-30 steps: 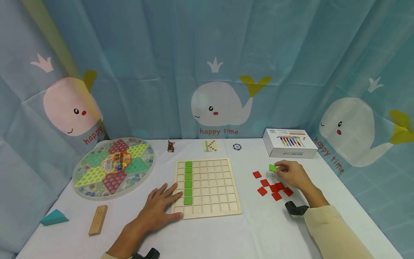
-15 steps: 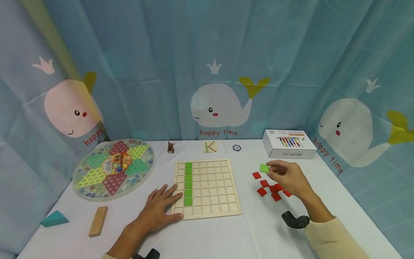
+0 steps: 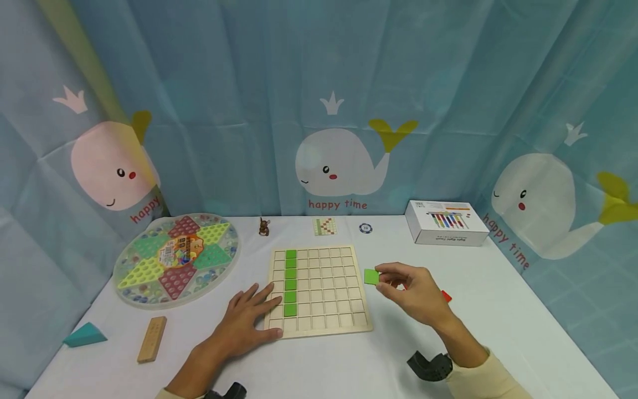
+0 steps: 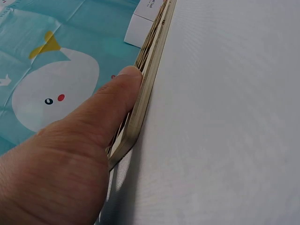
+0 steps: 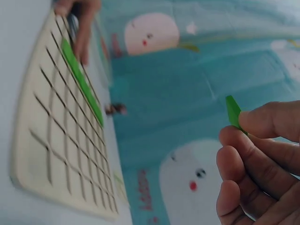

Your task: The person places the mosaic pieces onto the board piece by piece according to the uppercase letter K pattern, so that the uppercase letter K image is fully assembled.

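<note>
A green square tile is pinched at the fingertips of the right hand, sticking out to the left of the fingers and held up off the table, just beside the right edge of the wooden grid board. In the right wrist view the same tile shows edge-on, nipped between thumb and forefinger, with the other fingers curled below it. The hand grasps the tile alone and touches nothing else.

The board lies flat on the white table, near the middle. Its second column from the left holds a run of green tiles from the far row down to the row before the nearest; the other cells are bare wood. The left hand rests on the board's near left corner, fingers spread and straight, laid over the left edge, with the thumb along the near rim. The left wrist view shows that thumb pressed flat against the board's edge; this hand grips nothing.

Just behind the right hand a red tile peeps out on the table; more of the pile may be hidden by the hand.

Farther out, a white box stands at the far right, a small patterned card and a round blue chip lie beyond the board, and a little brown figure stands to their left. A round Chinese checkers board sits far left, with a wooden block and a teal wedge nearer the left edge.
</note>
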Available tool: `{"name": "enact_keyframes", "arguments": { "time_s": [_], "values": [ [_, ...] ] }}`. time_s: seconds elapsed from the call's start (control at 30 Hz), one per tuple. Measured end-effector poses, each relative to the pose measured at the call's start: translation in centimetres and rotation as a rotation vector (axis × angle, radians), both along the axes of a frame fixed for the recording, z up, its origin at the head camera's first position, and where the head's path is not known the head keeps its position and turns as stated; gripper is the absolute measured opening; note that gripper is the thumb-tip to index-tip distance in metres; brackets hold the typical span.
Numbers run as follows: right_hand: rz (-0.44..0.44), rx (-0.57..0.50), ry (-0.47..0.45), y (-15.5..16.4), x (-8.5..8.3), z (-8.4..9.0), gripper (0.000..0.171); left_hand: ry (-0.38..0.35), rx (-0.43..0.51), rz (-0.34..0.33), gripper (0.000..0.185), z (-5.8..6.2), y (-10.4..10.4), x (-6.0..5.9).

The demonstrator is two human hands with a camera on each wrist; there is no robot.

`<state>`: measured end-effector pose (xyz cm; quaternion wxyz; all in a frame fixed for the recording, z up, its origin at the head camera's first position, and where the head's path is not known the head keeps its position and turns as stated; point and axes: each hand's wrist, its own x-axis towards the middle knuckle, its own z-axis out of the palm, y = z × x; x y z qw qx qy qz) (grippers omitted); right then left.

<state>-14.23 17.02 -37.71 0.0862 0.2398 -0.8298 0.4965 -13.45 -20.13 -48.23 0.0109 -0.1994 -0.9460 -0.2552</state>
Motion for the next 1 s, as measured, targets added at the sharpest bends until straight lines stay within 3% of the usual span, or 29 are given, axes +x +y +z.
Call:
{"name": "enact_keyframes", "arguments": {
  "time_s": [0.3,0.6,1.0],
  "values": [
    [0.082,0.073,-0.030,-4.3,0.4,-1.7,0.026,0.007,-0.001,-0.006,0.075,0.0,0.0,0.0],
    [0.189,0.069,-0.081,-8.3,0.2,-3.4,0.022,0.007,-0.006,0.004,0.075,0.0,0.1,0.0],
    [0.236,0.124,-0.135,-11.9,-0.5,-6.2,0.020,0.031,-0.007,-0.007,0.075,-0.1,0.0,0.0]
  ]
}}
